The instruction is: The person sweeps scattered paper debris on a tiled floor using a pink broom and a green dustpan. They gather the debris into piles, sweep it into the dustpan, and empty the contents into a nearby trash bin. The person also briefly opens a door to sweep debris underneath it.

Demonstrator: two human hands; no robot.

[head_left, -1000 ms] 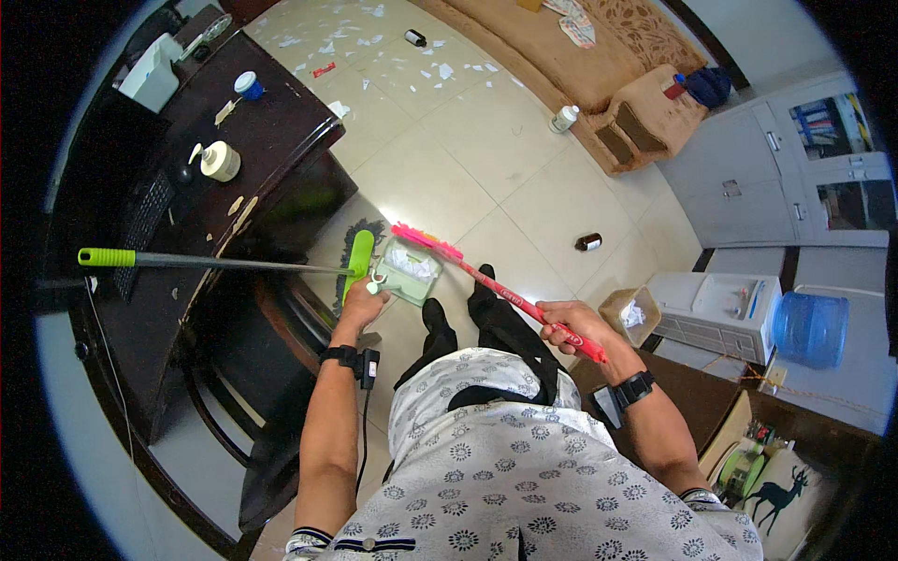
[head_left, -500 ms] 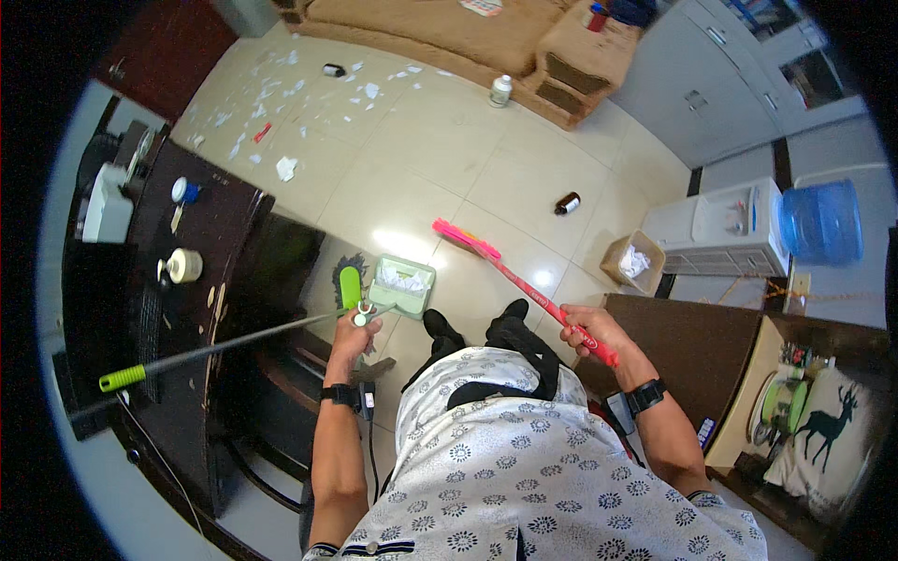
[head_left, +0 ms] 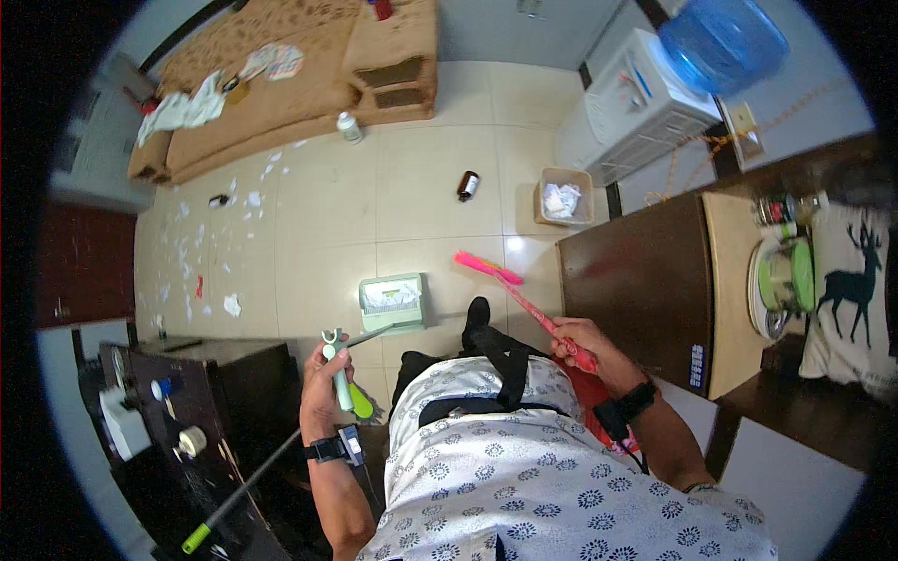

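My left hand is closed round the pale green, clip-topped grip of a long-handled dustpan. The dustpan is low by my feet, with white paper scraps inside. A green broom slants past the same hand, its lime head and dark bristles just right of the fingers. Whether the fingers also grip its grey pole is hidden. My right hand is wrapped round the red handle of a pink-headed broom. The pink head points forward and left, right of the dustpan.
Paper scraps litter the left floor. A brown bottle and a white bottle are farther off. A waste bin stands by the water dispenser. A sofa is at the back, a dark desk left, a cabinet right.
My view has turned right. The pink broom is more foreshortened and its head nearer. The green broom's pole has swung downward at the left, still beside my left hand.
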